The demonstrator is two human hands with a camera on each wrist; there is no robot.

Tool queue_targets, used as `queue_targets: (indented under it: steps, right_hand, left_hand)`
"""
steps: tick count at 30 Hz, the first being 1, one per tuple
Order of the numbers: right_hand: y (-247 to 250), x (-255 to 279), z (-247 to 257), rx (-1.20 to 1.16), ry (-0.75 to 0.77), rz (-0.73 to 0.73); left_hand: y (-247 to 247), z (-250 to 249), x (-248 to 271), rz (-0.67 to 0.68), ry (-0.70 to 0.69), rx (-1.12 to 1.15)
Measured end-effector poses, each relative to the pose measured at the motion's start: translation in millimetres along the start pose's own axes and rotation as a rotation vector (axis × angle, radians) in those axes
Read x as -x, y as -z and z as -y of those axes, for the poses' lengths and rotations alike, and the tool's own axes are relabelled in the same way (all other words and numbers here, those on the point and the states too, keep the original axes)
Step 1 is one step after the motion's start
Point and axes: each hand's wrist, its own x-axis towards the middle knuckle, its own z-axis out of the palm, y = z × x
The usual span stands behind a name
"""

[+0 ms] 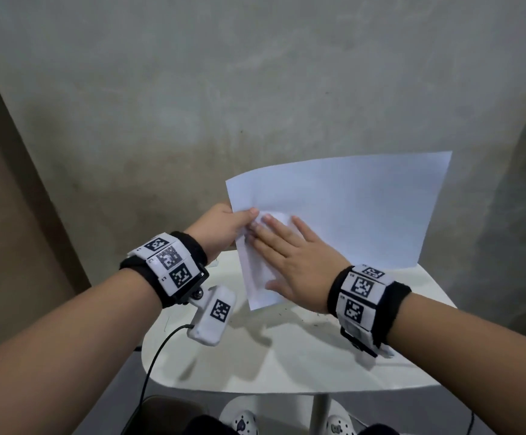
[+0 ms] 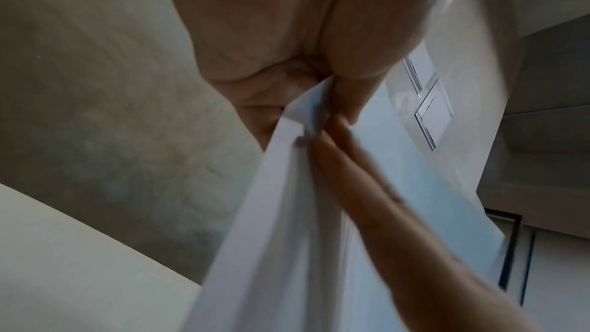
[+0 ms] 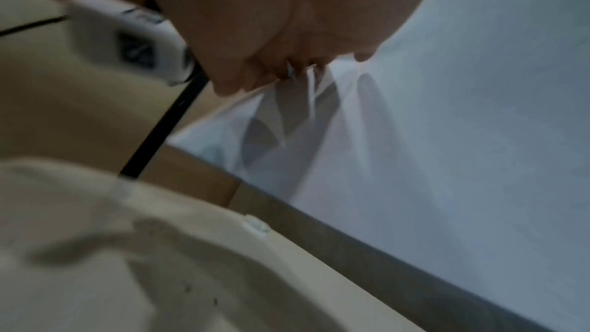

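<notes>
room: rough, stained grey concrete (image 1: pixel 192 89) behind the table.
table (image 1: pixel 286 356): smooth white top, rounded edge, a few dark specks.
paper (image 1: pixel 349 208): thin white sheet, creased at its left, held tilted over the table's far edge.
right hand (image 1: pixel 296 262): fingers straight, lying flat on the paper's near left part.
left hand (image 1: pixel 221 227): fingers pinching the paper's left edge.

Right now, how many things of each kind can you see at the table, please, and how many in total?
Paper sheet: 1
Left hand and right hand: 2
Wristbands: 2
White table: 1
Shoes: 2
Total: 8
</notes>
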Motion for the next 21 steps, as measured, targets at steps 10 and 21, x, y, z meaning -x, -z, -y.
queue_targets:
  steps: [10,21]
  right_hand:
    - [-15.6,20.0,3.9,-0.095,0.17,0.223]
    - [-10.1,69.9,-94.1,-0.962,-1.279,-0.308]
  left_hand:
    - [11.5,3.5,1.7,-0.058,-0.005,-0.033]
    - [37.8,21.2,-1.3,-0.105,0.044,-0.06]
